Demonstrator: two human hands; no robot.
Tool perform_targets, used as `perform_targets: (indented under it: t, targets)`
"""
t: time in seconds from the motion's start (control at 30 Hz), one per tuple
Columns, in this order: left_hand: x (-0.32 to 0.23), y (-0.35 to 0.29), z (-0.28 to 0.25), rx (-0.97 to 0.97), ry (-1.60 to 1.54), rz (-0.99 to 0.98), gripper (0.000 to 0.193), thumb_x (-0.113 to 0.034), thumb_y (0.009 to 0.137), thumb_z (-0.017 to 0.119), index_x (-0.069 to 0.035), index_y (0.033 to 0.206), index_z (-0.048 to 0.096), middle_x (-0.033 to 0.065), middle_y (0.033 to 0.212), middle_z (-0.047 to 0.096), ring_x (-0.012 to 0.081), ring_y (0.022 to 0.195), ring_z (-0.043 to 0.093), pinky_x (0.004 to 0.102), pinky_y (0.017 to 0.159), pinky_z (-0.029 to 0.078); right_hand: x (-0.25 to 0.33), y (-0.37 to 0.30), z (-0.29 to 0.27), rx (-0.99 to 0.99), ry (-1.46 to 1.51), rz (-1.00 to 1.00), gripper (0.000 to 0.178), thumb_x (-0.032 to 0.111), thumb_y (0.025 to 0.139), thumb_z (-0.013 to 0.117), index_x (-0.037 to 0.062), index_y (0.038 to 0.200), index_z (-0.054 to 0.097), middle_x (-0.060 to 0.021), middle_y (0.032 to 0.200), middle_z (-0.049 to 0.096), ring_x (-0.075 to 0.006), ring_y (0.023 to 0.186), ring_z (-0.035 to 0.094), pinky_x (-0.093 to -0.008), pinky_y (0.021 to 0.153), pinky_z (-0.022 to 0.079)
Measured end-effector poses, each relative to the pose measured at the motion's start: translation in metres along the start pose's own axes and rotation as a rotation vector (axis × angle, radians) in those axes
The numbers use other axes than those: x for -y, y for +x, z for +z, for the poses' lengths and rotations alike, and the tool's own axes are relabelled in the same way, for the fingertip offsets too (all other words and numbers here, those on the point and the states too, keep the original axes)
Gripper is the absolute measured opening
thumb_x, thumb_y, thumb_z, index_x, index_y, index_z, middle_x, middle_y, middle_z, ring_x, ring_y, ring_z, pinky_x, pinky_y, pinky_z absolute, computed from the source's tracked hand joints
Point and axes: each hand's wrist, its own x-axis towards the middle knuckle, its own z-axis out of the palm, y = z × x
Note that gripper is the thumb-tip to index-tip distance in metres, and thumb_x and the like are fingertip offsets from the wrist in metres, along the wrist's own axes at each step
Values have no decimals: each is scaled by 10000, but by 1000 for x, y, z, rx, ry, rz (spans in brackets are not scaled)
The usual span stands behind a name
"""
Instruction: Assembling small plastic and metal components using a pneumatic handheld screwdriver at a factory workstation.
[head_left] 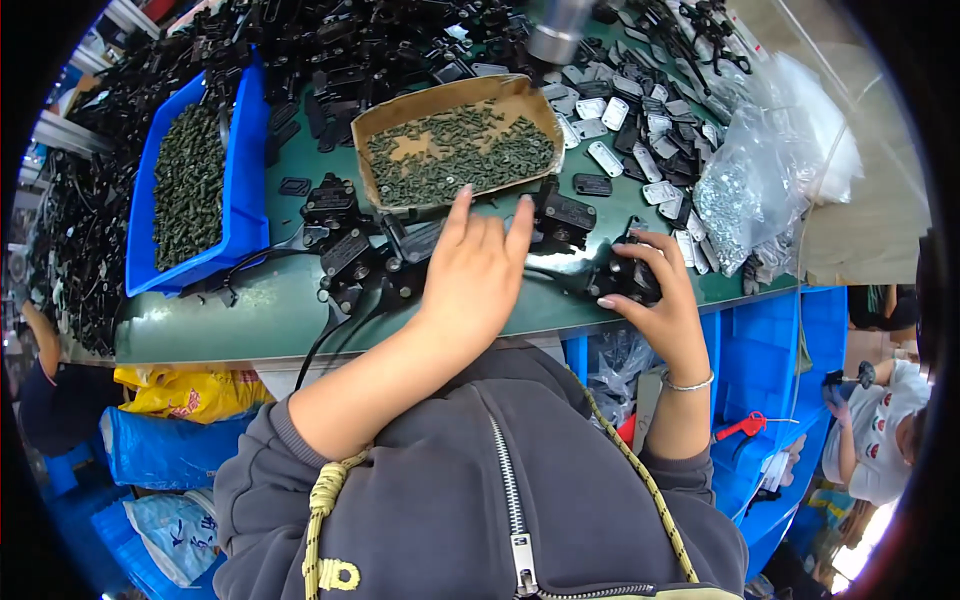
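Note:
My right hand [665, 295] is closed around a black brake master cylinder [632, 272] at the table's near edge, thumb on one side and fingers on the other. Its lever seems to point left, partly hidden. My left hand [478, 265] is held palm down just in front of a cardboard box [375, 190] of small dark screws [465, 165]. Two of its digits stretch apart toward the box's near rim, and I see nothing held in them. More black master cylinders with levers [345, 255] lie just left of this hand, and another cylinder [567, 218] rests between my hands.
Left of the cardboard box stands a blue bin [245, 200] full of dark screws. Small black and silver cover plates [605, 155] lie scattered at the right, beside a clear bag of small metal parts [740, 195]. Black parts are heaped behind. Other people are at both sides.

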Motion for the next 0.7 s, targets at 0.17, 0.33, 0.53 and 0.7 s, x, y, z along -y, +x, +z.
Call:
perform_targets:
  t: [0.17, 0.33, 0.53, 0.7]
  targets:
    - [-9, 2, 15, -165, -46, 168, 603, -70, 840, 516, -29, 1435, 431, 89, 885, 542, 246, 901, 573, 437, 1057, 408, 13, 6, 14, -147, 115, -12, 733, 116, 636, 871, 69, 1302, 568, -143, 1344, 553, -304, 1115, 611, -364, 907, 501]
    - [-2, 8, 29, -228, -176, 195, 601, -52, 841, 510, -31, 1437, 432, 93, 904, 548, 245, 902, 578, 401, 944, 453, 44, 26, 7, -18, -193, 4, 606, 148, 698, 845, 82, 1250, 603, -165, 1195, 643, -308, 918, 680, -353, 766, 534]
    - [-9, 20, 28, -178, -285, 125, 648, -67, 806, 564, -36, 1439, 429, 89, 832, 613, 271, 797, 626, 389, 772, 494, 42, 22, 10, -141, -335, 97, 502, 140, 758, 811, 72, 1217, 620, -165, 998, 696, -325, 839, 692, -349, 743, 535]
    - [-29, 41, -9, 152, -516, -88, 695, -77, 746, 642, -74, 1415, 455, 127, 774, 676, 322, 759, 680, 447, 642, 510, 65, 1, -17, -257, -345, 66, 422, 110, 773, 798, 26, 1149, 626, -150, 996, 696, -268, 844, 697, -350, 750, 535]
